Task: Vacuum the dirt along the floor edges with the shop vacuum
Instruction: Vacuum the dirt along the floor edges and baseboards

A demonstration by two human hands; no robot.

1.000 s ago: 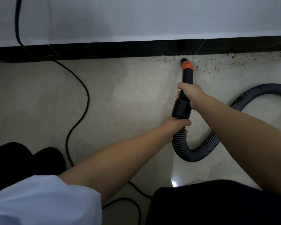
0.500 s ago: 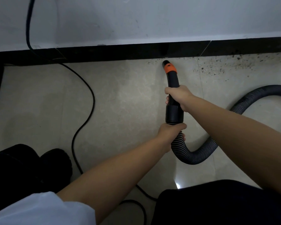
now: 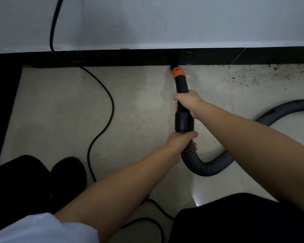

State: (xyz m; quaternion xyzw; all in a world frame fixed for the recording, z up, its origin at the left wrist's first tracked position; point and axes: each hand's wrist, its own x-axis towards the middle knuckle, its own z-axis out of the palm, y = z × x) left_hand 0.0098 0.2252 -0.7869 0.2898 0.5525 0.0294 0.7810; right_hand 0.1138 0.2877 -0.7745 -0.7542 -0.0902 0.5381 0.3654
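A black vacuum nozzle [image 3: 181,83] with an orange collar [image 3: 178,71] points at the black baseboard [image 3: 130,57], its tip touching the floor edge. My right hand [image 3: 189,105] grips the nozzle's rigid tube from the right. Just below the cuff, my left hand [image 3: 180,142] grips the ribbed black hose [image 3: 211,166]. The hose loops under my right arm and runs off to the right. Dark dirt specks [image 3: 253,74] lie scattered along the floor edge to the right of the nozzle.
A black power cord [image 3: 111,106] hangs down the white wall [image 3: 165,20], crosses the tile floor and curls near my feet. My dark shoe [image 3: 70,171] stands at the lower left. The baseboard turns a corner at the far left [image 3: 5,102].
The nozzle has slid left along the baseboard, away from the dirt patch. Both hands moved with it and kept their grips. The floor under the nozzle's earlier spot shows fewer specks.
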